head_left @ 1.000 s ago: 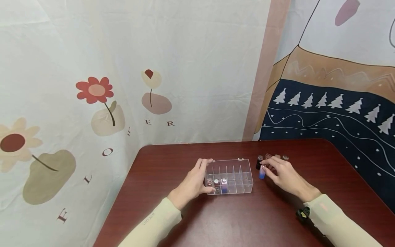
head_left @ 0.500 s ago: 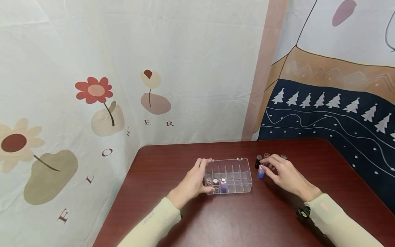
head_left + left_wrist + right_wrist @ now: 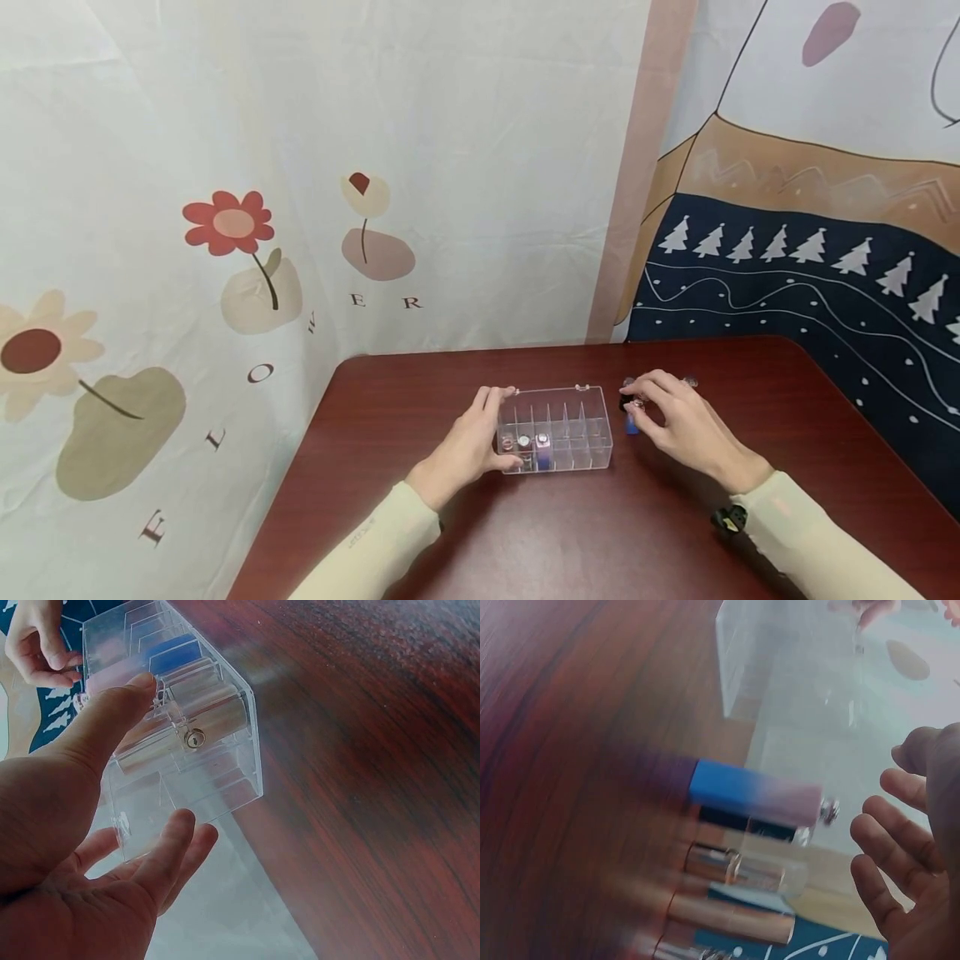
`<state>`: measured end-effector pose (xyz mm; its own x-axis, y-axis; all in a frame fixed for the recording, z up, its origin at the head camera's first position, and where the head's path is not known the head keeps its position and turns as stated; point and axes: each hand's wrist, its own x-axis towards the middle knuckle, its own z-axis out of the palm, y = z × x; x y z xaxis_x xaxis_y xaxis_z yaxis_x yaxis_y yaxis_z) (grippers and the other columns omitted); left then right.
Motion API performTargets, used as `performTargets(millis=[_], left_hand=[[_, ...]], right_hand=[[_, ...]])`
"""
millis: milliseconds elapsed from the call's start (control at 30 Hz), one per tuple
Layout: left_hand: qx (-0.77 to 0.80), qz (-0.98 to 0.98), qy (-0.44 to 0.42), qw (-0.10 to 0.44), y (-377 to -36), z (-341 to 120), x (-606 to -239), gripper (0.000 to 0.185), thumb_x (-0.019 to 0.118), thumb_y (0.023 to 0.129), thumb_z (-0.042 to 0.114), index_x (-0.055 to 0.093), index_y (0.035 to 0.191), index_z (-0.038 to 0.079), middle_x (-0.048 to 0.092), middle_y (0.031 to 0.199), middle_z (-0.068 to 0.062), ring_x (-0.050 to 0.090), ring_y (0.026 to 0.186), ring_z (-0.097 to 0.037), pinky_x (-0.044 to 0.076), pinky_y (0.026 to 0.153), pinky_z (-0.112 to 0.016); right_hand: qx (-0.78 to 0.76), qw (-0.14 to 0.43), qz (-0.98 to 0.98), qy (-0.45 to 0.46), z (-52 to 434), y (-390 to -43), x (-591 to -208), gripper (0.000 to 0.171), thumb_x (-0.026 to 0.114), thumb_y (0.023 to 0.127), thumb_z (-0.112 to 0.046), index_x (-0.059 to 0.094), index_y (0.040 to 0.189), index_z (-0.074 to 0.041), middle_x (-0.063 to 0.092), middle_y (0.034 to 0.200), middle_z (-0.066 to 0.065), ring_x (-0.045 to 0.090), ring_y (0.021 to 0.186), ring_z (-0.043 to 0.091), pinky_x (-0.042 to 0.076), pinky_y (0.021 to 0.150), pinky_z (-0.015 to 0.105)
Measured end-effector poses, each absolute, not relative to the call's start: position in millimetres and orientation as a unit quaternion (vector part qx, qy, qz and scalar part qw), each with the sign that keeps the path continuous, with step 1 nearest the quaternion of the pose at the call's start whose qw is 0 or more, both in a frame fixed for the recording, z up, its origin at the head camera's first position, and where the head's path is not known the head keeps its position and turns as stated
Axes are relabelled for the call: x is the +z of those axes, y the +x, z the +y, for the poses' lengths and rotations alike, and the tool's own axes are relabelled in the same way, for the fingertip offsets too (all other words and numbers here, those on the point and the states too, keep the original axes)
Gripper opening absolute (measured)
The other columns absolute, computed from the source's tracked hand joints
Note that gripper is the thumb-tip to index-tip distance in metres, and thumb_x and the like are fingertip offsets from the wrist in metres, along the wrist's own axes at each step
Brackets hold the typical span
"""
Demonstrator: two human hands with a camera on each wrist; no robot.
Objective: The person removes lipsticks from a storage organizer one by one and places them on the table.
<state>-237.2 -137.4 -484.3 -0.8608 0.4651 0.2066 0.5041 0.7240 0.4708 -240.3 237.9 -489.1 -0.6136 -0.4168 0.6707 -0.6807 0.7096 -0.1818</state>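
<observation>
A clear compartment box [image 3: 577, 421] lies on the dark red table [image 3: 525, 533]. A few small tubes [image 3: 525, 442] stand in its left cells. My left hand [image 3: 468, 446] grips the box's left end [image 3: 217, 750], with the thumb [image 3: 105, 720] on the near side and the fingers [image 3: 176, 844] on the far side. My right hand [image 3: 675, 417] arches over a cluster of tubes just right of the box. A blue-to-lilac tube [image 3: 632, 427] [image 3: 754, 796] stands nearest it. In the right wrist view the fingers [image 3: 885, 847] hang loosely curled just off its cap, not touching.
Beside the blue tube stand a dark tube [image 3: 742, 823], a clear silver one [image 3: 742, 871] and a rose-gold one [image 3: 731, 919]. Another cap [image 3: 690, 382] shows behind my right hand. Printed cloth hangs close behind and at both sides of the table.
My right hand has shifted slightly left and forward, so its fingers now arch over the tubes and hide most of them. The left hand and the box have stayed put.
</observation>
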Motion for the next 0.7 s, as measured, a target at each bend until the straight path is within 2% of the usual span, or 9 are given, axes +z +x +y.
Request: performTargets(millis=[67, 233, 367, 433, 567, 700], left_hand=[[-0.264, -0.928, -0.261, 0.038, -237.0, -137.5, -484.2, 0.109, 0.111, 0.081, 0.019, 0.045, 0.166, 0.004, 0.059, 0.152, -0.024, 0.075, 0.098, -0.032, 0.070, 0.098, -0.050], [-0.263, -0.928, -0.263, 0.037, -236.5, -136.7, -485.5, 0.109, 0.110, 0.081, 0.020, 0.045, 0.167, 0.004, 0.059, 0.152, -0.024, 0.075, 0.098, -0.031, 0.070, 0.098, -0.048], [-0.265, -0.927, -0.264, 0.034, -236.1, -135.4, -485.8, 0.109, 0.110, 0.081, 0.020, 0.045, 0.167, 0.004, 0.058, 0.152, -0.024, 0.074, 0.095, -0.030, 0.070, 0.097, -0.047], [-0.265, -0.927, -0.263, 0.035, -236.1, -135.2, -485.7, 0.109, 0.110, 0.081, 0.020, 0.045, 0.167, 0.005, 0.059, 0.152, -0.023, 0.075, 0.098, -0.031, 0.070, 0.098, -0.048], [-0.264, -0.928, -0.261, 0.037, -236.4, -135.8, -485.8, 0.109, 0.110, 0.081, 0.020, 0.045, 0.167, 0.005, 0.058, 0.153, -0.023, 0.076, 0.100, -0.032, 0.070, 0.100, -0.049], [-0.261, -0.928, -0.262, 0.039, -237.5, -136.2, -485.7, 0.110, 0.110, 0.081, 0.021, 0.045, 0.168, 0.005, 0.058, 0.153, -0.024, 0.075, 0.099, -0.032, 0.070, 0.099, -0.050]], right_hand=[[0.211, 0.308, -0.871, 0.319, 232.5, -239.3, -488.1, 0.033, 0.097, 0.092, -0.008, 0.084, 0.122, -0.014, 0.079, 0.125, 0.002, 0.077, 0.112, 0.018, 0.061, 0.097, 0.034], [0.211, 0.298, -0.868, 0.337, 220.1, -235.9, -486.7, 0.038, 0.098, 0.090, -0.010, 0.084, 0.125, -0.012, 0.077, 0.125, 0.002, 0.072, 0.108, 0.015, 0.062, 0.094, 0.036], [0.210, 0.288, -0.864, 0.355, 209.7, -233.6, -486.0, 0.043, 0.100, 0.087, -0.012, 0.084, 0.127, -0.014, 0.078, 0.126, 0.003, 0.074, 0.113, 0.019, 0.064, 0.100, 0.044], [0.208, 0.284, -0.863, 0.363, 203.6, -233.4, -485.6, 0.042, 0.099, 0.090, -0.014, 0.083, 0.128, -0.014, 0.078, 0.127, 0.003, 0.075, 0.116, 0.021, 0.065, 0.103, 0.046], [0.209, 0.281, -0.856, 0.379, 190.8, -234.5, -485.2, 0.038, 0.095, 0.094, -0.016, 0.082, 0.130, -0.014, 0.078, 0.129, 0.002, 0.077, 0.120, 0.023, 0.066, 0.104, 0.048], [0.216, 0.290, -0.843, 0.397, 178.9, -236.6, -485.6, 0.038, 0.097, 0.092, -0.014, 0.082, 0.127, -0.015, 0.078, 0.126, 0.001, 0.077, 0.116, 0.021, 0.067, 0.100, 0.047]])
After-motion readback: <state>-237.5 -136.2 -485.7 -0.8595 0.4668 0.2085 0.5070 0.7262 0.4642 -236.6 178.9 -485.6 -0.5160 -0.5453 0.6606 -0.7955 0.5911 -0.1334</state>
